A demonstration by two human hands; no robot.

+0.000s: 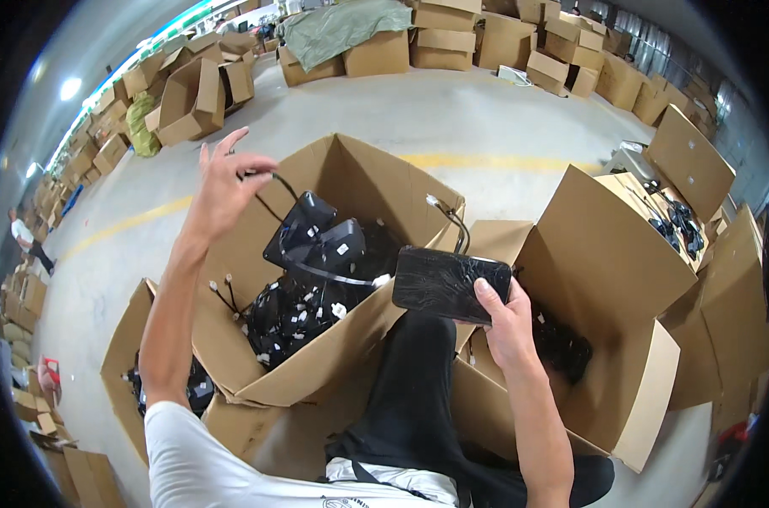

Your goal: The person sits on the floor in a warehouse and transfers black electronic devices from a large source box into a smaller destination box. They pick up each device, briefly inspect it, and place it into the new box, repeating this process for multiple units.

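Observation:
My left hand point(225, 184) is raised over the middle cardboard box point(355, 173), fingertips pinched on a thin black cable point(284, 184). From the cable a black plastic device point(296, 233) with a squarish housing hangs or rests above the box; a black lead point(329, 275) with a white plug loops off it. My right hand point(510, 326) grips a flat black rectangular unit point(439, 281) with a glossy, crinkled face, thumb on top. Behind this unit a short cable point(461, 222) with a pale connector sticks up. Below, the middle box holds many black parts point(287, 322) with white plugs.
At my right an open box point(588, 254) has black wrapped parts point(562, 347) inside. Another box point(122, 372) with black parts stands at my left. Farther right, black cabled items point(677, 224) lie in a carton. Stacked cartons line the far floor; a person point(30, 241) walks at far left.

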